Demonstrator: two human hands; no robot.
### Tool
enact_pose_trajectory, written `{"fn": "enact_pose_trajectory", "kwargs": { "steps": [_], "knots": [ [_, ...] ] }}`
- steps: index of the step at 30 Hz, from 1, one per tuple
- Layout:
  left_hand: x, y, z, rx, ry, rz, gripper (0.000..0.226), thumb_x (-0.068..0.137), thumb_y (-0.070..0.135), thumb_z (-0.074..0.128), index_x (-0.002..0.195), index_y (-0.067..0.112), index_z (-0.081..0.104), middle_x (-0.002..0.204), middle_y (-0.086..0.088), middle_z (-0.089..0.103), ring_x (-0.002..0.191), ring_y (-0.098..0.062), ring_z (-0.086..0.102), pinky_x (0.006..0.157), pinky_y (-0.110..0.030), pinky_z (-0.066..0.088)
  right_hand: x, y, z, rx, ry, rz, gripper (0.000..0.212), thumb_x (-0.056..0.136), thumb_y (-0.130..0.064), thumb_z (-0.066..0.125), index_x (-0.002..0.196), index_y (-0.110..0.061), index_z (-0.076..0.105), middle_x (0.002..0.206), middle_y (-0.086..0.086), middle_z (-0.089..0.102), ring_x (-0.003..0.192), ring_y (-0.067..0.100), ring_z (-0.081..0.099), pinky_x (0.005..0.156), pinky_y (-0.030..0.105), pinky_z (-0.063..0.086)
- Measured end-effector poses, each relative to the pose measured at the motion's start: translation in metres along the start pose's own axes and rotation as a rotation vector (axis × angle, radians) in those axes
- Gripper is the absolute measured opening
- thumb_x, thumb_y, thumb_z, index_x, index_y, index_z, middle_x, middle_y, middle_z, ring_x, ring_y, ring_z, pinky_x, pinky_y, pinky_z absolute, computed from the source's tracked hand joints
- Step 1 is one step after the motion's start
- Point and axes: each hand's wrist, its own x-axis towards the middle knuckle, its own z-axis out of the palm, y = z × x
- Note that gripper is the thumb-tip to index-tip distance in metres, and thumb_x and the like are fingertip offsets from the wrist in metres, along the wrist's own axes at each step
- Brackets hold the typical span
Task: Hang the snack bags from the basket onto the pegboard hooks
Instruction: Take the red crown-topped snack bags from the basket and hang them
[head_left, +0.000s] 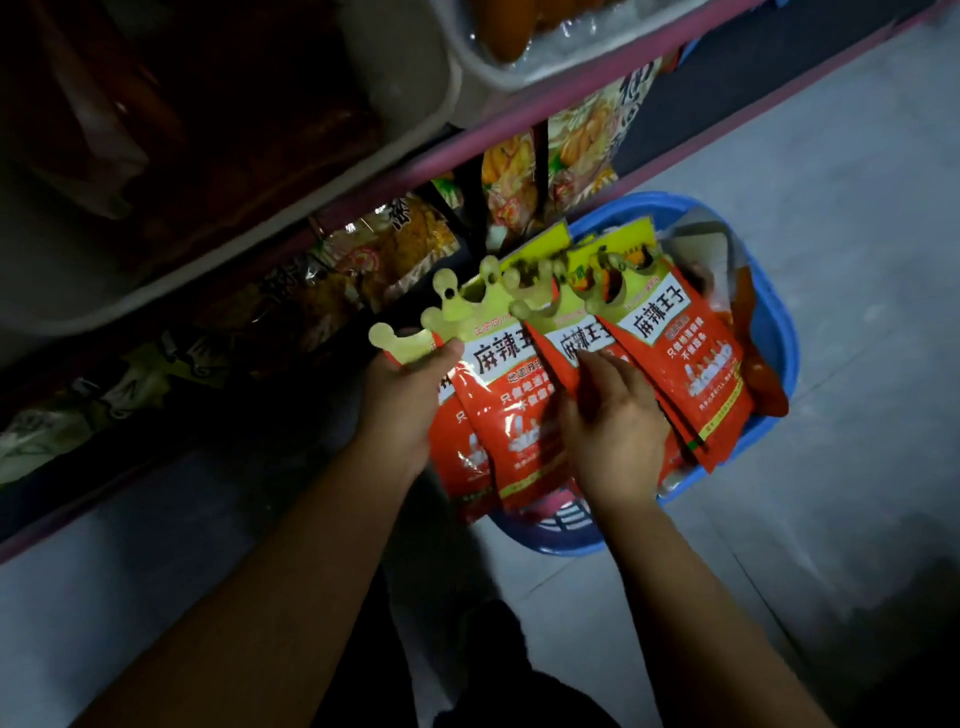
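- Snack bags (675, 374), red with yellow crown-shaped tops, are fanned out over a blue basket (769, 431) that is set on the pale floor (857, 260).
- Several of the bags are gripped near the crown end by the left hand (402, 410), the thumb laid across the front of the foremost bag (the fingers behind are hidden).
- Another bag in the fan is pinched at its lower edge by the right hand (615, 431), whose fingers are curled against the red face of the pack.
- Further bags are seen lying in the basket beneath the held ones, partly covered by them.
- Pink grid-like plastic (566, 514) is visible at the basket's near rim.
- Yellow and orange packets (509, 187) are hung just behind the basket, under a pink-edged shelf (467, 150) (its hooks cannot be made out in the dim light).
- Pale tubs (405, 78) are seen above that shelf edge, their contents dark and unclear.
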Motion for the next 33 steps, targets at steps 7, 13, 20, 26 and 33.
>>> {"fn": "enact_pose_trajectory", "kwargs": {
  "steps": [7, 13, 20, 26, 33],
  "knots": [
    [-0.001, 0.031, -0.043, 0.022, -0.195, 0.287, 0.014, 0.08, 0.014, 0.069, 0.086, 0.026, 0.073, 0.089, -0.002, 0.076, 0.084, -0.022, 0.073, 0.066, -0.031, 0.057, 0.023, 0.0, 0.007, -0.13, -0.089, -0.048, 0.055, 0.084, -0.056, 0.057, 0.117, -0.013, 0.064, 0.126, 0.013, 0.059, 0.114, 0.033, 0.05, 0.096, 0.041, 0.04],
    [-0.032, 0.057, -0.075, 0.043, -0.237, 0.47, 0.02, 0.07, 0.014, 0.071, 0.089, 0.02, 0.073, 0.09, 0.003, 0.076, 0.085, -0.017, 0.072, 0.068, -0.023, 0.056, 0.021, -0.072, -0.017, 0.591, -0.185, -0.191, 0.062, 0.076, -0.054, 0.063, 0.087, 0.006, 0.06, 0.088, 0.025, 0.067, 0.08, 0.032, 0.065, 0.068, 0.037, 0.051],
    [-0.109, 0.075, -0.134, -0.144, 0.025, 0.603, 0.017, 0.06, 0.01, 0.071, 0.075, 0.019, 0.071, 0.074, 0.008, 0.074, 0.07, -0.007, 0.071, 0.059, -0.021, 0.055, -0.027, -0.159, -0.039, 0.772, -0.398, -0.41, 0.023, 0.069, -0.037, 0.075, 0.054, -0.023, 0.064, 0.056, -0.007, 0.067, 0.056, 0.005, 0.062, 0.05, 0.023, 0.047],
    [-0.177, 0.1, -0.191, -0.215, 0.342, 0.751, 0.013, 0.058, 0.019, 0.081, 0.069, 0.024, 0.075, 0.074, 0.011, 0.074, 0.076, -0.005, 0.07, 0.068, -0.02, 0.054, -0.06, -0.239, -0.048, 0.768, -0.462, -0.705, 0.032, 0.076, -0.034, 0.076, 0.072, -0.003, 0.069, 0.076, 0.012, 0.074, 0.075, 0.035, 0.071, 0.065, 0.048, 0.057],
    [-0.244, 0.16, -0.254, -0.221, 0.49, 0.954, 0.019, 0.057, 0.024, 0.07, 0.074, 0.02, 0.077, 0.073, 0.0, 0.075, 0.065, -0.013, 0.071, 0.057, -0.022, 0.055, -0.101, -0.342, -0.06, 0.88, -0.555, -0.974, 0.007, 0.077, -0.033, 0.07, 0.07, -0.032, 0.069, 0.072, -0.019, 0.073, 0.066, 0.002, 0.07, 0.057, 0.022, 0.057]
  ]
}}
